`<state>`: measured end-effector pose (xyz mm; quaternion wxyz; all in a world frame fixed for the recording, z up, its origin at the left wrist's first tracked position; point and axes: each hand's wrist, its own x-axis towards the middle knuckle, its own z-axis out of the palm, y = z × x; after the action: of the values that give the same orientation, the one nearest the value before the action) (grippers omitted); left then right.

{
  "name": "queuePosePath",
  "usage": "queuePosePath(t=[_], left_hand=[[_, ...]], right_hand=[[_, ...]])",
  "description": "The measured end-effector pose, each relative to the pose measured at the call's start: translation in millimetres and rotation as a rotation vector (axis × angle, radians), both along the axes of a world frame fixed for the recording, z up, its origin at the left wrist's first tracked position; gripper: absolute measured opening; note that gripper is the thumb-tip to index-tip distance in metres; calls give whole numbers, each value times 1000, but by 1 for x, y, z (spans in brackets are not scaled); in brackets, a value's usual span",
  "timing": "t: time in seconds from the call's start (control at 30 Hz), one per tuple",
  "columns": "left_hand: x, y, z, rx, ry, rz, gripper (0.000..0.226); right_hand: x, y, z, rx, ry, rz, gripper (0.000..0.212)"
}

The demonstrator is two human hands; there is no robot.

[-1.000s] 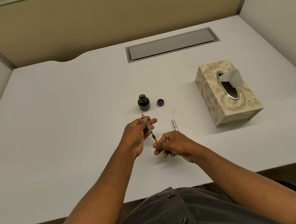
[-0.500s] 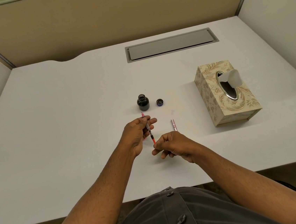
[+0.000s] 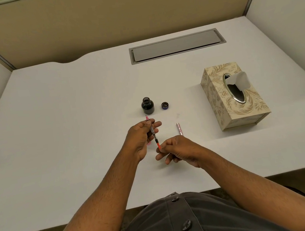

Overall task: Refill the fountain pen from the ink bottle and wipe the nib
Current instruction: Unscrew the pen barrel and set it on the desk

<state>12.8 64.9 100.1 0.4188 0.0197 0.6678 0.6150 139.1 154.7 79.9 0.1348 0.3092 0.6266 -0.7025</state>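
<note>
My left hand grips the fountain pen's front section with its converter, nib end pointing away toward the ink bottle. My right hand pinches the red knob at the converter's near end. The open ink bottle, dark and nearly full, stands just beyond the nib. Its small blue cap lies to the right of it. A pink pen part lies on the desk right of my hands. Something pink shows under my left palm, mostly hidden.
A patterned tissue box with a tissue sticking up stands at the right. A grey cable hatch is set in the white desk at the back. Partition walls enclose the desk on three sides.
Both hands stay almost in place on the pen. The right fingers have shifted slightly on the red converter end.
</note>
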Motion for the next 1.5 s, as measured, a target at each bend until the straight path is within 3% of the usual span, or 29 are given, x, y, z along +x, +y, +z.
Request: queuePosePath(t=[0.3, 0.53, 0.77, 1.13, 1.5], left_hand=[[-1, 1, -2, 3, 1, -6, 20], [-2, 1, -3, 4, -4, -10, 20], [-2, 1, -2, 6, 2, -11, 20], [-3, 0, -1, 0, 10, -7, 21], [-1, 1, 0, -5, 12, -7, 21]], right_hand=[[-1, 0, 2, 36, 1, -32, 9], [-2, 0, 1, -10, -13, 5, 21], [-1, 1, 2, 29, 2, -13, 8], [-4, 0, -1, -16, 5, 2, 19], [-3, -3, 2, 35, -1, -32, 14]])
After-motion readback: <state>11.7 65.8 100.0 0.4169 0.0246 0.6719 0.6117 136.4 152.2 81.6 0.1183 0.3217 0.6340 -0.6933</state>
